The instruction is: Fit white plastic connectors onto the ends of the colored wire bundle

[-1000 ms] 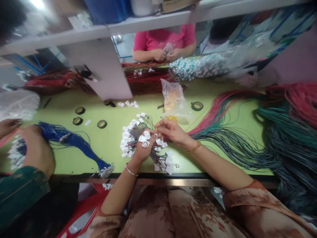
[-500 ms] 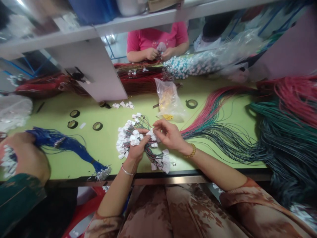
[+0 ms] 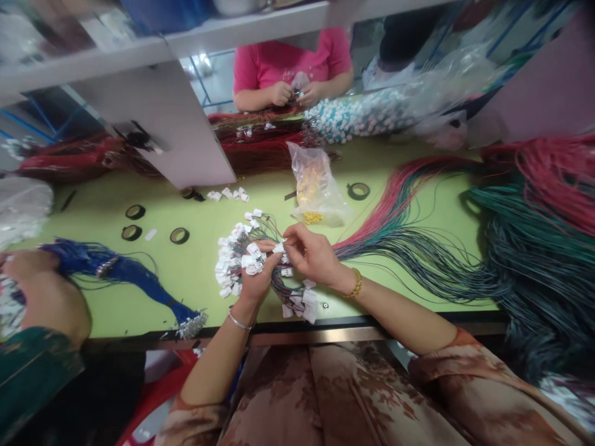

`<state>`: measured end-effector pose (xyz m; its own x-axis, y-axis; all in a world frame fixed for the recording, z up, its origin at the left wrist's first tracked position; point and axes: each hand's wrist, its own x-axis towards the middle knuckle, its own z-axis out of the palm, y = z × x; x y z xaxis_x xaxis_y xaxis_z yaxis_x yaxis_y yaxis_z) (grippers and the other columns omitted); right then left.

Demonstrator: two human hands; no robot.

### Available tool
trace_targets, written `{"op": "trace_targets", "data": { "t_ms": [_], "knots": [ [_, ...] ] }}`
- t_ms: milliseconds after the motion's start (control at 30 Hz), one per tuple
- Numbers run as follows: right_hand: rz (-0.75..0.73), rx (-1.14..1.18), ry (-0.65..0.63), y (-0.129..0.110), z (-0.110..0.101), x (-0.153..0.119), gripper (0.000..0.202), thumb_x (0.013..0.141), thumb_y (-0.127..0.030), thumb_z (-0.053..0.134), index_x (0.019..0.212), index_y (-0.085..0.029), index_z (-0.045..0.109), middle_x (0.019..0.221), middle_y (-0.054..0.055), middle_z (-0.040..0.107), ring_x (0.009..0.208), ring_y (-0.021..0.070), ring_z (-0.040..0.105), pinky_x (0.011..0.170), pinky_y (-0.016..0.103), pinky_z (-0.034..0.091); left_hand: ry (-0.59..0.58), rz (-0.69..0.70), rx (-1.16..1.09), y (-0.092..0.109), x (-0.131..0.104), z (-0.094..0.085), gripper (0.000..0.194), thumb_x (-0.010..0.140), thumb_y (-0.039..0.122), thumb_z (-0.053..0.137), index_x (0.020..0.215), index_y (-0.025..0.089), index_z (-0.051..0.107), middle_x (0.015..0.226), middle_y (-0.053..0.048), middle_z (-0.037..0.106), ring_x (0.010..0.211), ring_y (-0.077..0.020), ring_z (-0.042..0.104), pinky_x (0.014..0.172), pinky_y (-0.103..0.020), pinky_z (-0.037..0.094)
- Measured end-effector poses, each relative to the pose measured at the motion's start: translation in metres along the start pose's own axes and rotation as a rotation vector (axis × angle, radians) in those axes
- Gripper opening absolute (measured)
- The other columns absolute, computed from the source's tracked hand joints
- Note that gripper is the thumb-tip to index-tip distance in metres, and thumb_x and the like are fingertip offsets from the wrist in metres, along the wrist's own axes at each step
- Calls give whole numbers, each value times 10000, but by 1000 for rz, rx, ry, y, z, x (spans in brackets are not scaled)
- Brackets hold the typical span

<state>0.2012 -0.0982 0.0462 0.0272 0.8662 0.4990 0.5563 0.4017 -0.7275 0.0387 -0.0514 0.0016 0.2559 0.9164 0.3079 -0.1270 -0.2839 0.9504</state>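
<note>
My left hand (image 3: pixel 258 279) is closed on a white plug connector (image 3: pixel 279 248) with thin wires, its thumb pressing the housing. My right hand (image 3: pixel 309 253) meets it from the right, thumb and fingers pinched together at the connector; what lies between those fingertips is too small to make out. Around my left hand fans a cluster of white connectors (image 3: pixel 226 263) on dark and coloured wires. Another group of white connectors (image 3: pixel 302 303) hangs toward the table's front edge. Red, green and dark wires (image 3: pixel 395 248) run rightward from behind my right hand.
Yellow bits fill a clear bag (image 3: pixel 316 186) beyond my hands. Black tape rolls (image 3: pixel 179 235) and loose white connectors (image 3: pixel 227 194) lie left. A co-worker's hand (image 3: pixel 51 291) is beside a blue wire bundle (image 3: pixel 125 272). Opposite, a person in pink (image 3: pixel 292 68) works below a shelf (image 3: pixel 251 28).
My right hand's fingers have closed in on the connector in my left hand. The whole view has shifted slightly. The co-worker's hand at left has moved a little.
</note>
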Motion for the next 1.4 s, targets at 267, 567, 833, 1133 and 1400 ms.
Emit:
{"op": "trace_targets", "data": {
  "t_ms": [267, 567, 833, 1133, 1400],
  "knots": [
    [-202, -184, 126, -14, 24, -21, 397, 906, -98, 439, 1292, -175, 483, 1078, 118, 711, 908, 203, 693, 783, 315, 555, 128, -18, 39, -3, -2, 5, 135, 792, 294, 765, 819, 194, 679, 917, -36, 685, 937, -191, 645, 964, -390, 499],
    [-26, -128, -93, 7, 2, -9, 208, 980, -328, 525, 1036, -166, 642, 945, 86, 664, 855, 188, 605, 762, 303, 487, 9, -219, -149, 6, 6, 1, 106, 761, 275, 688, 820, 187, 673, 837, -24, 674, 812, -172, 629, 818, -312, 506],
    [-150, 36, -755, -2, -24, -35, 224, 932, -284, 570, 751, -170, 638, 670, -3, 633, 599, 113, 503, 587, 225, 339, -180, -99, 565, 16, -5, 5, 186, 844, 255, 596, 1018, 215, 542, 878, -26, 643, 782, -195, 614, 740, -316, 458],
    [296, -597, -364, 83, -26, 40, 174, 913, -146, 540, 901, -123, 712, 975, 140, 716, 809, 199, 584, 732, 288, 363, -344, 258, 861, 7, -10, 8, 155, 872, 135, 505, 739, 214, 510, 849, -57, 564, 862, -206, 584, 771, -306, 482],
    [259, -543, -303, 98, -17, 34, 183, 923, -167, 506, 868, -142, 679, 915, 104, 710, 819, 184, 583, 737, 266, 373, -264, 135, 1208, 26, -12, 3, 439, 800, 231, 627, 1239, 211, 635, 1036, -98, 605, 907, -256, 624, 738, -337, 487]
  ]
}}
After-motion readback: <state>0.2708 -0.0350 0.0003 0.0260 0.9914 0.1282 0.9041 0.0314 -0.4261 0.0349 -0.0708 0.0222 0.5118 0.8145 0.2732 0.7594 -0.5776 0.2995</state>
